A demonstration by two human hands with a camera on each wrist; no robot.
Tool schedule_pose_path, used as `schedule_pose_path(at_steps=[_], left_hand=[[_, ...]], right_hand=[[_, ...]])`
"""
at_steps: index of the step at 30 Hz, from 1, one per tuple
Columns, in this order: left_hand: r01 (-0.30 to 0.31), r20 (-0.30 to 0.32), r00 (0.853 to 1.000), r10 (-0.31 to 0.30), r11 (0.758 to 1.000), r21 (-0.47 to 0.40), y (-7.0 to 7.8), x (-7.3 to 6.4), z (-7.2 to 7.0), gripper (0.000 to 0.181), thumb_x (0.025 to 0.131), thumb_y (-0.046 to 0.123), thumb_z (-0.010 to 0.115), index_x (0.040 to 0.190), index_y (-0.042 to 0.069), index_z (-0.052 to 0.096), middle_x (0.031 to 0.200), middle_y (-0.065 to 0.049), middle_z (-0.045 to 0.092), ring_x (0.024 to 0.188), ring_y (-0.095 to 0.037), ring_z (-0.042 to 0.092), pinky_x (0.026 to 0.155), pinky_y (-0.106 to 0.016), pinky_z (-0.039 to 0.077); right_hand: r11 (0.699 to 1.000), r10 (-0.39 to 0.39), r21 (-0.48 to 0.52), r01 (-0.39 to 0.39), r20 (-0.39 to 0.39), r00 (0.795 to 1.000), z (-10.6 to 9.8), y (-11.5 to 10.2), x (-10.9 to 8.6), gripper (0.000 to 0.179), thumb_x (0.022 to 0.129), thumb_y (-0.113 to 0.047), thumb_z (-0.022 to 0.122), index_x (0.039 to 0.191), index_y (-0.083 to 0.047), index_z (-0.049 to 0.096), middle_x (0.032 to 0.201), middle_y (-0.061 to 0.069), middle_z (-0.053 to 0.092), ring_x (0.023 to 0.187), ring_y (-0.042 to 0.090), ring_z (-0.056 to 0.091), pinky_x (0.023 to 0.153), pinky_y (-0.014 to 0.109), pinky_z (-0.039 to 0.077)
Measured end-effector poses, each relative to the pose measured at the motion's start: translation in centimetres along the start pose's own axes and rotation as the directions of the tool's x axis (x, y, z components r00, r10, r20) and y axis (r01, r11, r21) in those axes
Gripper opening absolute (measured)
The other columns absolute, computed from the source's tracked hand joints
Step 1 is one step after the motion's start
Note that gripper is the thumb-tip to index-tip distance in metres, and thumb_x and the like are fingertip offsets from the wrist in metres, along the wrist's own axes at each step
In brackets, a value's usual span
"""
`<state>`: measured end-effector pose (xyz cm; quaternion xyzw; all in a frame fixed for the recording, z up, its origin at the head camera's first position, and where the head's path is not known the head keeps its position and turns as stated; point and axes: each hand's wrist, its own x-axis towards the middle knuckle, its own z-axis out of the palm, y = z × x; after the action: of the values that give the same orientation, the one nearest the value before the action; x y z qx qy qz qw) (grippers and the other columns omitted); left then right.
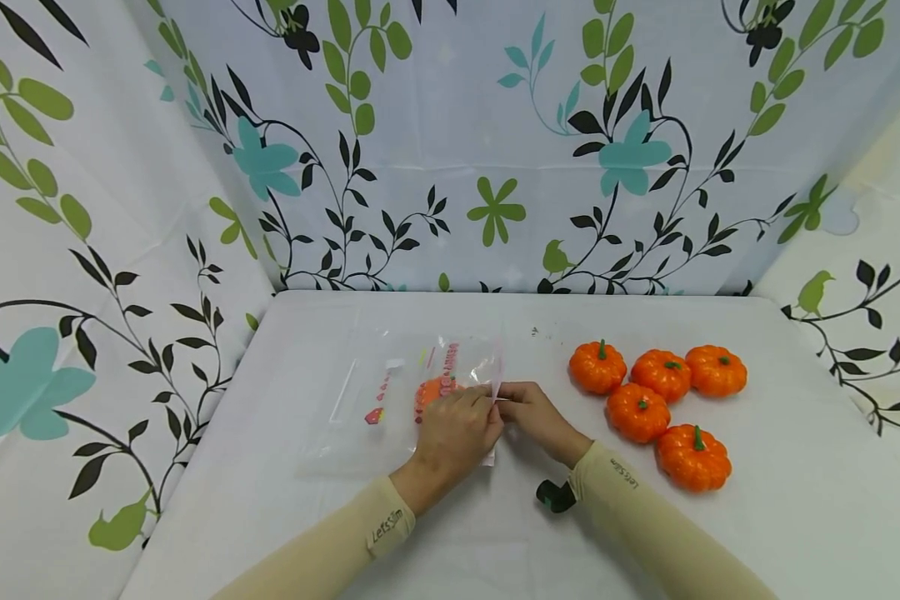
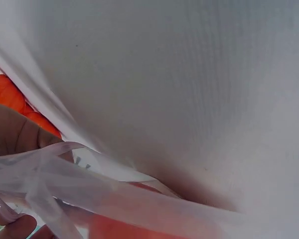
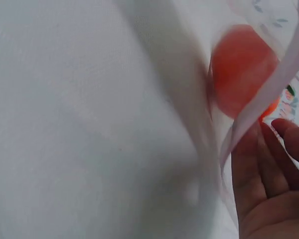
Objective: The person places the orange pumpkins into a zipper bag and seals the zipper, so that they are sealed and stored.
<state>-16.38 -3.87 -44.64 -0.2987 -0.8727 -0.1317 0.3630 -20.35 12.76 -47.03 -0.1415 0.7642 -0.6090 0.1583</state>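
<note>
A clear plastic bag with red print lies on the white table, its open mouth towards the right. Inside it sits a small orange pumpkin, partly behind my left hand; the right wrist view shows the pumpkin through the plastic. My left hand lies over the bag's right end and grips its rim. From the other side my right hand pinches the pinkish rim, fingers at the mouth and thumb close to them. The exact fingertip contact is partly hidden by the plastic.
Several orange pumpkins sit grouped on the right of the table. A small black and green object lies by my right wrist. Patterned curtains surround the table's back and sides.
</note>
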Motion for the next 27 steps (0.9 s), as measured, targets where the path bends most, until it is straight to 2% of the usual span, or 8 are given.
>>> schedule_pose_path(at_steps=[6, 12, 14, 16, 19, 23, 25, 27], left_hand=[[-0.010, -0.010, 1.000, 0.009, 0.999, -0.054, -0.1, 0.1, -0.2, 0.007, 0.077, 0.007, 0.077, 0.074, 0.003, 0.072, 0.095, -0.008, 0.077, 0.084, -0.021, 0.075, 0.076, -0.032, 0.060], [-0.023, -0.043, 0.999, 0.020, 0.997, -0.070, -0.4, 0.0, -0.3, 0.005, 0.076, 0.005, 0.077, 0.074, 0.003, 0.073, 0.092, -0.008, 0.076, 0.082, -0.020, 0.075, 0.074, -0.032, 0.061], [-0.027, -0.055, 0.998, 0.023, 0.998, -0.065, -0.5, 0.0, -0.3, 0.005, 0.076, 0.006, 0.077, 0.074, 0.004, 0.073, 0.091, -0.008, 0.076, 0.081, -0.019, 0.075, 0.072, -0.032, 0.061], [-0.026, -0.059, 0.998, 0.022, 0.998, -0.064, -0.5, 0.0, -0.3, 0.006, 0.076, 0.006, 0.076, 0.073, 0.004, 0.072, 0.090, -0.008, 0.076, 0.080, -0.019, 0.075, 0.069, -0.031, 0.061], [-0.018, -0.057, 0.998, 0.016, 0.999, -0.045, -0.5, 0.0, -0.3, 0.008, 0.077, 0.008, 0.075, 0.070, 0.005, 0.071, 0.090, -0.007, 0.076, 0.078, -0.018, 0.075, 0.066, -0.030, 0.061], [-0.005, -0.049, 0.999, 0.004, 1.000, -0.023, -0.6, 0.0, -0.2, 0.010, 0.076, 0.010, 0.076, 0.069, 0.005, 0.071, 0.090, -0.006, 0.077, 0.078, -0.018, 0.075, 0.065, -0.031, 0.061], [0.001, -0.045, 0.999, -0.002, 1.000, -0.030, -0.5, 0.0, -0.2, 0.010, 0.076, 0.009, 0.077, 0.069, 0.005, 0.072, 0.090, -0.006, 0.077, 0.079, -0.018, 0.075, 0.065, -0.032, 0.061], [0.007, -0.042, 0.999, -0.009, 0.999, -0.042, -0.5, 0.0, -0.2, 0.009, 0.076, 0.009, 0.077, 0.069, 0.005, 0.072, 0.090, -0.007, 0.077, 0.079, -0.018, 0.075, 0.065, -0.032, 0.061]], right_hand=[[0.999, -0.033, -0.011, 0.034, 0.058, 0.998, 0.5, -0.2, 0.4, 0.036, 0.091, 0.004, 0.044, 0.119, 0.016, 0.063, 0.100, 0.011, 0.070, 0.085, 0.017, 0.055, 0.077, 0.027, 0.047], [0.999, -0.049, 0.000, 0.049, 0.103, 0.994, 0.7, 0.0, 0.3, 0.031, 0.090, 0.004, 0.041, 0.108, 0.017, 0.064, 0.086, 0.002, 0.061, 0.084, 0.018, 0.051, 0.075, 0.027, 0.042], [0.998, -0.057, 0.006, 0.057, 0.105, 0.993, 0.6, 0.0, -0.2, 0.031, 0.094, 0.002, 0.043, 0.112, 0.015, 0.065, 0.095, 0.006, 0.066, 0.092, 0.019, 0.055, 0.081, 0.027, 0.044], [0.997, -0.070, -0.001, 0.071, 0.093, 0.993, 0.2, -0.1, -1.0, 0.032, 0.099, -0.002, 0.046, 0.122, 0.010, 0.065, 0.112, 0.011, 0.070, 0.104, 0.023, 0.060, 0.092, 0.031, 0.049], [0.993, -0.098, -0.055, 0.101, 0.055, 0.994, -1.1, -0.5, -2.8, 0.038, 0.102, -0.013, 0.056, 0.138, -0.001, 0.060, 0.137, 0.007, 0.063, 0.128, 0.026, 0.056, 0.108, 0.044, 0.044], [0.960, -0.188, -0.221, 0.171, -0.060, 0.980, -3.8, -1.5, -5.5, 0.047, 0.097, -0.023, 0.069, 0.143, -0.015, 0.059, 0.141, -0.002, 0.061, 0.135, 0.025, 0.052, 0.110, 0.057, 0.038], [0.927, -0.243, -0.321, 0.191, -0.130, 0.961, -5.5, -2.1, -7.0, 0.054, 0.093, -0.026, 0.075, 0.144, -0.020, 0.059, 0.142, -0.003, 0.060, 0.135, 0.024, 0.051, 0.110, 0.061, 0.036], [0.906, -0.263, -0.385, 0.173, -0.195, 0.945, -7.1, -2.9, -8.5, 0.065, 0.088, -0.025, 0.080, 0.148, -0.026, 0.054, 0.147, -0.005, 0.054, 0.138, 0.027, 0.047, 0.108, 0.066, 0.034]])
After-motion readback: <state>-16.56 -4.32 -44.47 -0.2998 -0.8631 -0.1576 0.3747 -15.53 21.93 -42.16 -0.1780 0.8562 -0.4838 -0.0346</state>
